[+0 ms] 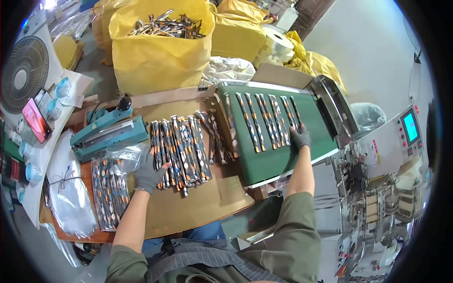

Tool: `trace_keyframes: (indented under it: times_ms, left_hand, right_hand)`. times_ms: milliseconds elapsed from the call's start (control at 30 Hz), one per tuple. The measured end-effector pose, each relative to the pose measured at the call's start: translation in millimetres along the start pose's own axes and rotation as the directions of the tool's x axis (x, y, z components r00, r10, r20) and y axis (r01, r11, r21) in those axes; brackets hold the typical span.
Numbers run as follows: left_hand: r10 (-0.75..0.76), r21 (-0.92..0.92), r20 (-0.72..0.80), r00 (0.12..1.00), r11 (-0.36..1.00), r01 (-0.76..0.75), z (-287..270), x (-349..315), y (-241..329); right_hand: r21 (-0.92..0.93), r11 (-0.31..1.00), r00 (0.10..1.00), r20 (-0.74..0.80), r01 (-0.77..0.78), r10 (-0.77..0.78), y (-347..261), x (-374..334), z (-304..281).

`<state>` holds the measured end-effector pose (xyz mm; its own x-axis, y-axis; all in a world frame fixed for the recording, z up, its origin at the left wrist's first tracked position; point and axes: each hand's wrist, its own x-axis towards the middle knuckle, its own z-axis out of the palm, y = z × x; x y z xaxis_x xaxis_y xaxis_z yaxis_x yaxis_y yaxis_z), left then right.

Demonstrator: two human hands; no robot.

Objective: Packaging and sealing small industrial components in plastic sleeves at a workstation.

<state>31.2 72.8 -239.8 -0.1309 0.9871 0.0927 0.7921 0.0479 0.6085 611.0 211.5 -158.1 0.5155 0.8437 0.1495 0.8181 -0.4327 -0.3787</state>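
My left hand [146, 173], in a grey glove, rests against the left side of a pile of long, narrow stick packets [181, 151] patterned in black, orange and white. Its thumb stands apart from the fingers over the packets. On a green conveyor belt [269, 162], my right hand [301, 137], also gloved, has its fingers closed about the lower end of the rightmost slim packet [296, 111]. Other packets [266, 118] lie spaced out on the belt, left of that hand. A clear bag filled with similar packets [109, 193] lies left of my left hand.
A teal hand sealer [111, 134] stands behind the filled bag, with flat clear bags [71, 203] to its front left. Beyond the table is a yellow sack [160, 61] full of packets. A metal housing [334, 111] spans the belt's right end, near a control panel [409, 127].
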Motion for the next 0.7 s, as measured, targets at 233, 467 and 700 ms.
trace_keyframes:
  times_ms: [233, 467, 700]
  left_hand:
    - [-0.075, -0.049, 0.081, 0.994, 0.996, 0.079, -7, 5, 10]
    - [-0.107, -0.133, 0.087, 0.99, 0.984, 0.118, 1, 7, 44]
    - [-0.209, -0.809, 0.317, 0.925, 0.45, 0.378, 7, 30, 36]
  right_hand:
    - [0.259, 0.674, 0.708, -0.061, 0.692, -0.703, -134, -118, 23]
    - [0.31, 0.816, 0.767, 0.295, 0.487, -0.57, -251, -207, 50]
    - [0.386, 0.854, 0.751, 0.429, 0.349, -0.501, -299, -260, 99]
